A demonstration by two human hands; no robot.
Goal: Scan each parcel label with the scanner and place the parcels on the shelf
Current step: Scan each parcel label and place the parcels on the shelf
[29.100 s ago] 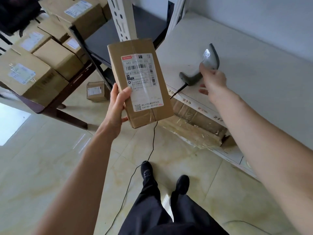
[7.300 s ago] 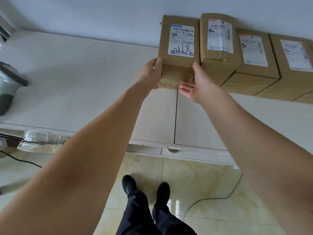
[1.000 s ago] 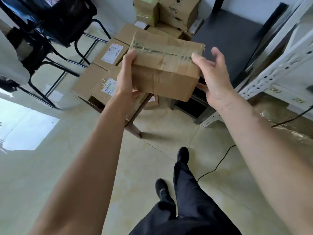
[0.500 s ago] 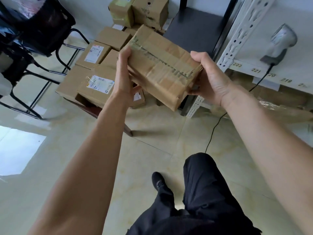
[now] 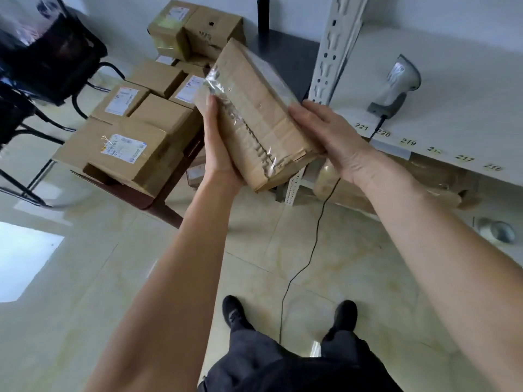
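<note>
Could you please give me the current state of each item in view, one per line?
Parcel: held in both hands, tilted, taped side up, no label showing.
Left hand: gripping the parcel's left side.
Right hand: gripping its right side.
Scanner: lying on the shelf, cable attached, untouched.
Boxes: stacked on the table, labels up.

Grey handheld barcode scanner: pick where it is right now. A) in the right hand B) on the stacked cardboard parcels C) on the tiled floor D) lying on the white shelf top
D: the grey handheld barcode scanner lies on the white shelf top, while both hands hold the brown taped cardboard parcel.
</note>
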